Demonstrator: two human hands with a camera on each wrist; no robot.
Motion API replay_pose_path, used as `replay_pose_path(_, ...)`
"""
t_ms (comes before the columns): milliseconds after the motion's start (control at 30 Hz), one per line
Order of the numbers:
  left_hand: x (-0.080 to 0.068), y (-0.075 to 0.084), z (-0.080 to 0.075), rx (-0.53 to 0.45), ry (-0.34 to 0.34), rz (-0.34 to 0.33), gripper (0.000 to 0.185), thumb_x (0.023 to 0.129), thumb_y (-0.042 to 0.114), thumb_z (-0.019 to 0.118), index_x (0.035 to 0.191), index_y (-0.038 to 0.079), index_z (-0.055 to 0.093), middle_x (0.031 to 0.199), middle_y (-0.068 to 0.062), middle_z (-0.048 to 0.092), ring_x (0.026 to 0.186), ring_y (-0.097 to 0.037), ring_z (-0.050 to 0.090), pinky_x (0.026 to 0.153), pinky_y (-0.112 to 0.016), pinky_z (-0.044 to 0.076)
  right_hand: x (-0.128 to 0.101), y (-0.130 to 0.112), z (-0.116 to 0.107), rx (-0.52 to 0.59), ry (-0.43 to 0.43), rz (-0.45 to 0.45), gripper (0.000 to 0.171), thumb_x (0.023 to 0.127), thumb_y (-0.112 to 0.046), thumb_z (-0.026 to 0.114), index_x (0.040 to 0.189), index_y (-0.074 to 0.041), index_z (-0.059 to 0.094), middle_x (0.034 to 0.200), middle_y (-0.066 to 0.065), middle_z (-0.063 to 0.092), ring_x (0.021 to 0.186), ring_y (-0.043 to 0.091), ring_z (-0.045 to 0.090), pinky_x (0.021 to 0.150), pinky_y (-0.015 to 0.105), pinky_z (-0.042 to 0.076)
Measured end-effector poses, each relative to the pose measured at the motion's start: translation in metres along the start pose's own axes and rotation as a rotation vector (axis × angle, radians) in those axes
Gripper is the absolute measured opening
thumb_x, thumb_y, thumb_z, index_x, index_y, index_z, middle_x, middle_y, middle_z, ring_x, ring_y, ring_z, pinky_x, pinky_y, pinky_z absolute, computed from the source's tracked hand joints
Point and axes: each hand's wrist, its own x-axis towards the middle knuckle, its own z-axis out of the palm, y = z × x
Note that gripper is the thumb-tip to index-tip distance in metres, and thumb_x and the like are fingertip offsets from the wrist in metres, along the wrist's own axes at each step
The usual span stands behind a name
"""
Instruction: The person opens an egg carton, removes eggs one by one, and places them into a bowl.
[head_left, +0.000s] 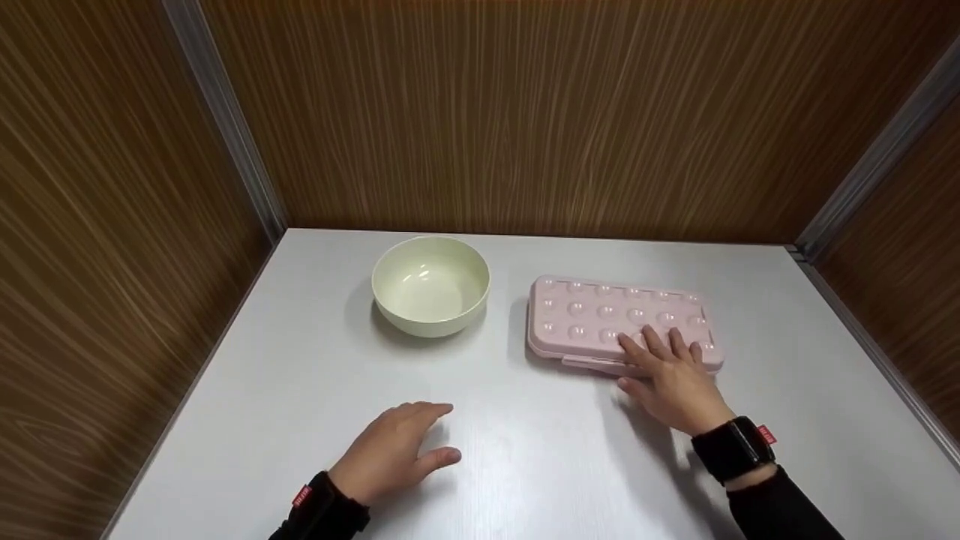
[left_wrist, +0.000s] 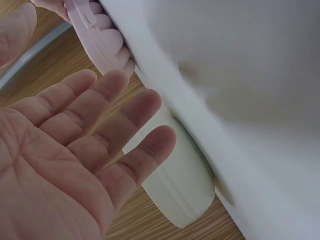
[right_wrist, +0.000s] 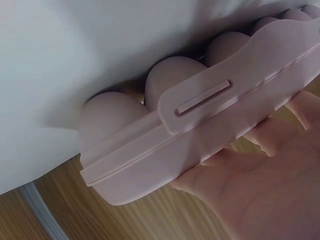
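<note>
The closed pink egg box (head_left: 622,324) hides whatever lies inside it.

A round cream plastic bowl (head_left: 430,284) is sitting on the flat white table (head_left: 525,465), toward the back, at about eleven o'clock from the table's middle. A rectangular pink plastic egg box with a domed lid (head_left: 600,319) is lying just beside the bowl, at its three o'clock, the two near each other but apart. The right hand (head_left: 671,379) is resting on the box's near right corner, at five o'clock of the box. The left hand (head_left: 390,450) is lying at six o'clock of the bowl, well apart from it. Brown wood-grain panel walls (head_left: 495,112) are standing behind and on both sides.
</note>
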Motion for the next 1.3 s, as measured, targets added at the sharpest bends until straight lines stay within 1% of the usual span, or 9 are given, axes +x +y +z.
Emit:
replay_pose_path(400, -0.001, 0.005, 0.0, 0.022, 0.018, 0.019, 0.064, 0.1, 0.052, 0.07, 0.143, 0.005, 0.063, 0.136, -0.013, 0.073, 0.127, -0.032, 0.069, 0.109, -0.053, 0.054, -0.013, -0.039, 0.012, -0.003, 0.05, -0.156, 0.061, 0.1, -0.031, 0.074, 0.157, -0.02, 0.055, 0.166, 0.024, 0.044, 0.152, 0.062, 0.033, 0.12, 0.083, 0.023)
replay_pose_path(633, 0.001, 0.01, 0.005, 0.008, 0.081, 0.026, 0.065, 0.099, 0.048, 0.074, 0.144, 0.003, 0.061, 0.141, -0.014, 0.069, 0.131, -0.031, 0.067, 0.111, -0.05, 0.055, -0.021, -0.055, 0.013, 0.006, 0.044, -0.207, 0.059, 0.101, -0.029, 0.074, 0.156, -0.02, 0.056, 0.165, 0.021, 0.047, 0.153, 0.059, 0.035, 0.12, 0.082, 0.025)
replay_pose_path(800, 0.01, 0.016, 0.005, -0.108, 0.051, -0.065, 0.08, 0.099, 0.052, 0.073, 0.156, 0.002, 0.047, 0.157, -0.019, 0.055, 0.146, -0.035, 0.055, 0.119, -0.054, 0.047, -0.03, -0.068, 0.014, 0.004, 0.045, -0.224, 0.057, 0.101, -0.029, 0.073, 0.155, -0.02, 0.057, 0.164, 0.017, 0.05, 0.152, 0.056, 0.039, 0.119, 0.081, 0.028)
replay_pose_path(933, 0.025, 0.02, 0.008, -0.225, 0.042, -0.148, 0.095, 0.098, 0.055, 0.073, 0.164, 0.0, 0.033, 0.168, -0.023, 0.04, 0.155, -0.038, 0.044, 0.126, -0.055, 0.039, -0.033, -0.076, 0.016, -0.005, 0.051, -0.246, 0.055, 0.102, -0.029, 0.073, 0.154, -0.019, 0.059, 0.163, 0.015, 0.052, 0.151, 0.055, 0.042, 0.119, 0.081, 0.029)
replay_pose_path(1033, 0.039, 0.021, 0.013, -0.332, 0.076, -0.195, 0.099, 0.097, 0.054, 0.074, 0.165, -0.002, 0.027, 0.166, -0.026, 0.04, 0.139, -0.039, 0.058, 0.117, -0.053, 0.05, -0.033, -0.08, 0.02, -0.018, 0.075, -0.257, 0.054, 0.101, -0.029, 0.074, 0.152, -0.018, 0.06, 0.161, 0.015, 0.054, 0.151, 0.054, 0.044, 0.12, 0.08, 0.029)
replay_pose_path(1100, 0.046, 0.022, 0.018, -0.417, 0.091, -0.23, 0.098, 0.098, 0.052, 0.074, 0.165, -0.001, 0.027, 0.16, -0.026, 0.047, 0.118, -0.032, 0.067, 0.101, -0.047, 0.057, -0.032, -0.082, 0.024, -0.035, 0.106, -0.267, 0.055, 0.099, -0.028, 0.076, 0.151, -0.017, 0.062, 0.159, 0.015, 0.056, 0.149, 0.053, 0.047, 0.119, 0.079, 0.031)
replay_pose_path(1167, 0.052, 0.022, 0.023, -0.481, 0.1, -0.259, 0.096, 0.098, 0.05, 0.074, 0.164, -0.001, 0.028, 0.147, -0.025, 0.056, 0.1, -0.026, 0.067, 0.089, -0.041, 0.057, -0.032, -0.085, 0.029, -0.059, 0.146, -0.281, 0.055, 0.097, -0.029, 0.078, 0.149, -0.015, 0.064, 0.156, 0.016, 0.059, 0.146, 0.052, 0.051, 0.119, 0.077, 0.034)
replay_pose_path(1233, 0.057, 0.022, 0.028, -0.531, 0.118, -0.29, 0.092, 0.099, 0.049, 0.073, 0.163, -0.001, 0.03, 0.144, -0.025, 0.059, 0.105, -0.026, 0.067, 0.093, -0.043, 0.056, -0.032, -0.087, 0.034, -0.098, 0.191, -0.299, 0.057, 0.095, -0.03, 0.08, 0.146, -0.01, 0.065, 0.153, 0.018, 0.061, 0.143, 0.051, 0.055, 0.118, 0.073, 0.039)
replay_pose_path(1300, 0.06, 0.023, 0.032, -0.561, 0.145, -0.323, 0.091, 0.1, 0.049, 0.071, 0.163, -0.002, 0.03, 0.148, -0.028, 0.058, 0.12, -0.034, 0.066, 0.106, -0.05, 0.053, -0.032, -0.09, 0.04, -0.144, 0.238, -0.315, 0.06, 0.093, -0.031, 0.082, 0.144, -0.004, 0.065, 0.15, 0.02, 0.063, 0.14, 0.049, 0.059, 0.118, 0.069, 0.043)
